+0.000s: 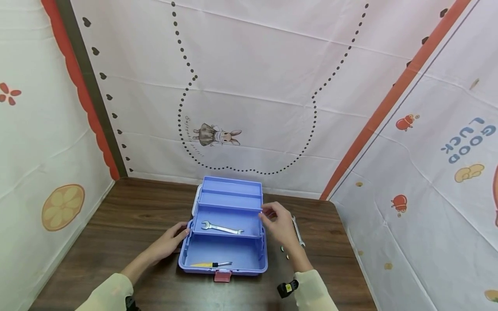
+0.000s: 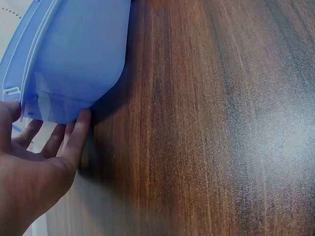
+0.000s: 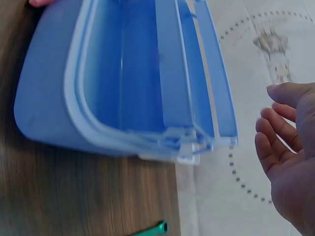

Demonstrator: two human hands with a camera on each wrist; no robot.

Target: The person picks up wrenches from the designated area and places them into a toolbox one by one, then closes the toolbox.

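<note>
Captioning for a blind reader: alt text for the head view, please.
Open blue toolbox on a wooden table, a left hand touching its side, a right hand beside its trays. A wrench lies in one tray, a yellow tool below.

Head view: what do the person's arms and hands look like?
The left sleeve and right sleeve are pale yellowish cream. The left hand and right hand wear no gloves. By the right sleeve sits a black device with a yellow patch; another black device partly shows by the left.
</note>
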